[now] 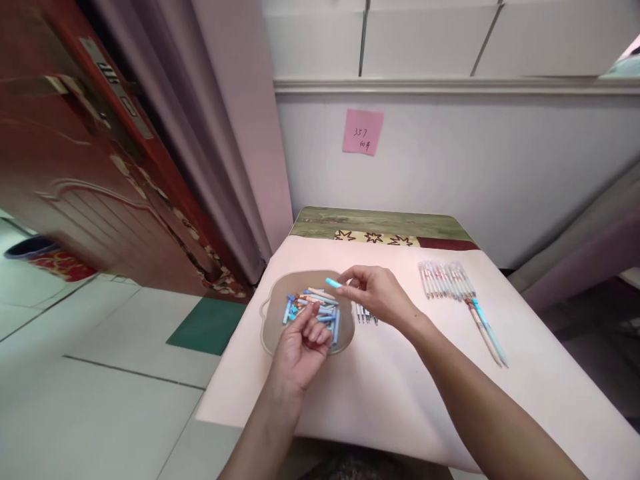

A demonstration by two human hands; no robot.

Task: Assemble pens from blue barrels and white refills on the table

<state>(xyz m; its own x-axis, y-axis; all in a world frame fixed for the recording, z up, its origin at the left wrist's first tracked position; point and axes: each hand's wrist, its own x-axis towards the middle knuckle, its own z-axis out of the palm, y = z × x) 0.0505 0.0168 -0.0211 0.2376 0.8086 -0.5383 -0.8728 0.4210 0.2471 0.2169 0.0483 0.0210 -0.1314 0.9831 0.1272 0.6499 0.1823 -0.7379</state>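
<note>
Over the far right edge of a shallow beige tray [274, 332], my right hand [380, 293] pinches a short bright blue pen part [333, 283] between thumb and fingertips. My left hand [303, 347] hovers above the tray's near side, palm up, its fingers curled and the thumb against the index finger. Whatever may sit in that pinch is too small to make out. Loose pen parts [327, 319] in blue, beige and brown lie jumbled in the tray, partly hidden by my left hand. Several thin dark-tipped refills [367, 316] lie beside the tray, partly under my right hand.
On the right of the pink-covered table [400, 393] lies a row of clear-capped pens [447, 280]. Two longer pens [487, 333], one blue and one beige, lie just nearer. A wall with a pink note [363, 132] stands behind; a red door [100, 173] is at left.
</note>
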